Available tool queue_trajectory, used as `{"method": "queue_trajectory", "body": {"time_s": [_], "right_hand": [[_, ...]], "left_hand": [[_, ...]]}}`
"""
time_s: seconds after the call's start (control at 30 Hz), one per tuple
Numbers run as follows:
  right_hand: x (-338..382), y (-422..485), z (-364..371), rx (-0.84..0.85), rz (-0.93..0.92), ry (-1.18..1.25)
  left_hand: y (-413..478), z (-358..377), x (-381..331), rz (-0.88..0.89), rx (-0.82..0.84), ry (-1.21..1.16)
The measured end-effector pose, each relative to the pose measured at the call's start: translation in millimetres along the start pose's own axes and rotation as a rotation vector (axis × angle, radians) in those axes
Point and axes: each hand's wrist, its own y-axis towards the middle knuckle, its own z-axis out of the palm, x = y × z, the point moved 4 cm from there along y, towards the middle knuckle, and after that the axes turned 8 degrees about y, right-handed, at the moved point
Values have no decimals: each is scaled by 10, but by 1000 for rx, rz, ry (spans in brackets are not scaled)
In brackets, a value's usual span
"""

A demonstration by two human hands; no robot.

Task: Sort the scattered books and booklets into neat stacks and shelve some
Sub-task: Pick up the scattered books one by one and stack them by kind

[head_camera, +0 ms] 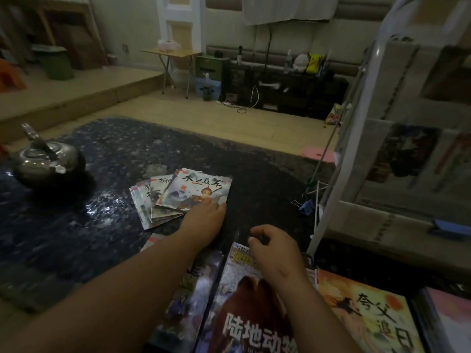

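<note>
Head view, dim. Fanned booklets (163,200) lie on the dark rug (107,149); the top cover reads 木兰从军. Left hand (204,217) rests on their near corner. Possibly a pinch, but I cannot tell. Right hand (270,248) is loosely curled and holds nothing, above the large book (242,324) lettered 陆地动. Just right of it lies the orange book (364,317), 夸父追日.

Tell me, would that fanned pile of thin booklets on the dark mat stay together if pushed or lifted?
Probably not. The booklets are already splayed, so a push would likely fan them further. They look thin, so lifted by one edge they would probably sag. The left hand touches only their near edge; covers may slide apart.
</note>
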Motion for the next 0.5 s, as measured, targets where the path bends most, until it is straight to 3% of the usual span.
{"method": "queue_trajectory", "body": {"time_s": [0.1, 0.27, 0.5], "right_hand": [[-12, -3, 26, 2, 17, 27], [-1, -24, 47, 25, 39, 46], [20, -30, 13, 20, 69, 173]], "left_hand": [[-54, -109, -14, -32, -23, 56], [-153, -165, 29, -114, -28, -114], [-541, -314, 162, -233, -225, -327]]}}
